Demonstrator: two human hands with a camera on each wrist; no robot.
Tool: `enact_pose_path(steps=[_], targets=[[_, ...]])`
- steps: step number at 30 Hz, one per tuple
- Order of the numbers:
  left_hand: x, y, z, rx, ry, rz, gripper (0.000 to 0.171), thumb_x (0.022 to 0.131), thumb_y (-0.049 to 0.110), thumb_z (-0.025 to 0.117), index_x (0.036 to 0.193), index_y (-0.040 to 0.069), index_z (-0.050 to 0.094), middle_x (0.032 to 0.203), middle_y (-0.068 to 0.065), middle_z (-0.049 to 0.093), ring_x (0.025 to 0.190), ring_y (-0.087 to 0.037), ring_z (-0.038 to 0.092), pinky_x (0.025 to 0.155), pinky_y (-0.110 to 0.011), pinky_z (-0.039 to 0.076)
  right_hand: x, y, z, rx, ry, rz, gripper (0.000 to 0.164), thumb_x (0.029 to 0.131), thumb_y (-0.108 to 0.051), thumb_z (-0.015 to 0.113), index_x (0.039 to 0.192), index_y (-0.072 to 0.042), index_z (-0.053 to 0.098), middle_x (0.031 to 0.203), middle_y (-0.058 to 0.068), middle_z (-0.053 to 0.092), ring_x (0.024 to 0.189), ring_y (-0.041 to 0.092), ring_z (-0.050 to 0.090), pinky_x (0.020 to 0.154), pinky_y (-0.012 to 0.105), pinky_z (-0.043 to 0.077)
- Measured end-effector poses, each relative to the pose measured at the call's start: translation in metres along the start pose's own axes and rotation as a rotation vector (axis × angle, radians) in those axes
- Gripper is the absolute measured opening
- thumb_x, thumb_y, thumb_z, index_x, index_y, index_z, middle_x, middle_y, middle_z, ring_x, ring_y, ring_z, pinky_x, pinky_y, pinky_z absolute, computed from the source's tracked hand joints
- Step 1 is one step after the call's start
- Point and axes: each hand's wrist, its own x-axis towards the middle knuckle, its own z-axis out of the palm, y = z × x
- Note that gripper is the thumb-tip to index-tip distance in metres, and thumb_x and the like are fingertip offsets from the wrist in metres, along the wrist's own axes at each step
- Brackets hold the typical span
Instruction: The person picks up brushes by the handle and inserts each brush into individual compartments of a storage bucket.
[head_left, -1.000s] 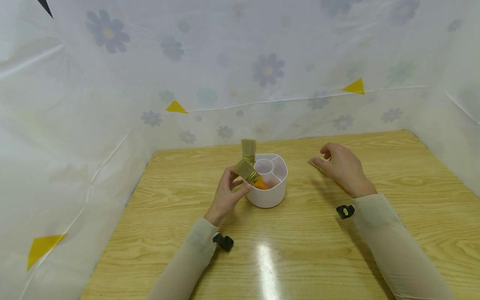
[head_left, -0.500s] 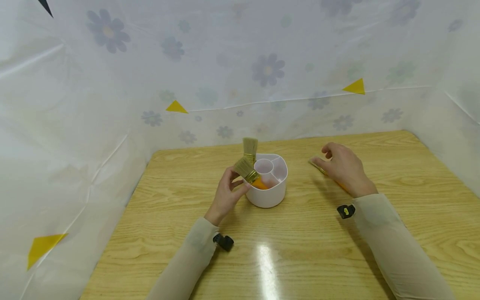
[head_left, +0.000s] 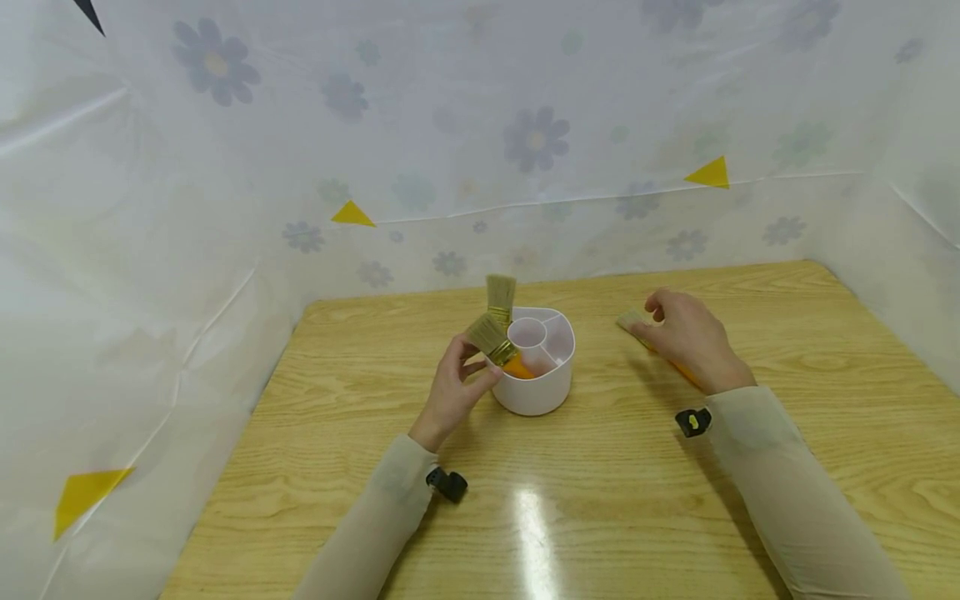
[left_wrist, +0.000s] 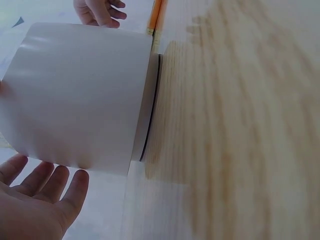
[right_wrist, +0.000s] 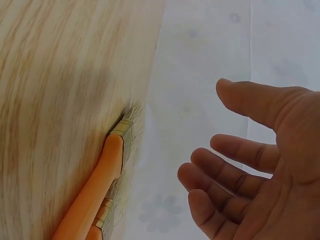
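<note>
A white round organizer (head_left: 534,396) with several compartments stands on the table, two flat paintbrushes in its left part. One brush (head_left: 500,296) points bristles up; the other brush (head_left: 491,337), orange-handled, leans over the rim. My left hand (head_left: 450,392) holds the organizer from its left side, thumb near the front rim. The fingertips (left_wrist: 80,177) lie along its wall in the left wrist view. To the right, my right hand (head_left: 686,337) hovers with loosely curled fingers, holding nothing, above an orange-handled paintbrush (right_wrist: 95,185) on the table. Part of a second brush (right_wrist: 104,215) shows beside it.
The wood-grain table (head_left: 337,500) carries the organizer and brushes. White flower-patterned sheeting (head_left: 450,150) rises along the table's back and both sides, with yellow tape pieces (head_left: 352,214) on it.
My right hand has shifted very slightly, showing a little more of the paintbrush under it. The brushes in the organizer have shifted slightly; my left hand keeps its place.
</note>
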Motion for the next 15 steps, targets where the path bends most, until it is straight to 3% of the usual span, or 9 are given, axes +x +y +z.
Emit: enact_pose_path(steps=[15], targets=[[0.0000, 0.0006, -0.0006, 0.001, -0.009, -0.015, 0.051, 0.086, 0.001, 0.064, 0.130, -0.007, 0.041, 0.125, -0.021, 0.045, 0.123, -0.039, 0.043, 0.103, -0.052, 0.038, 0.0018, 0.0047, 0.0002, 0.007, -0.073, 0.019, 0.061, 0.092, -0.044, 0.059, 0.131, 0.002, 0.047, 0.120, 0.026, 0.054, 0.104, 0.042, 0.053, 0.077, 0.056, 0.045]])
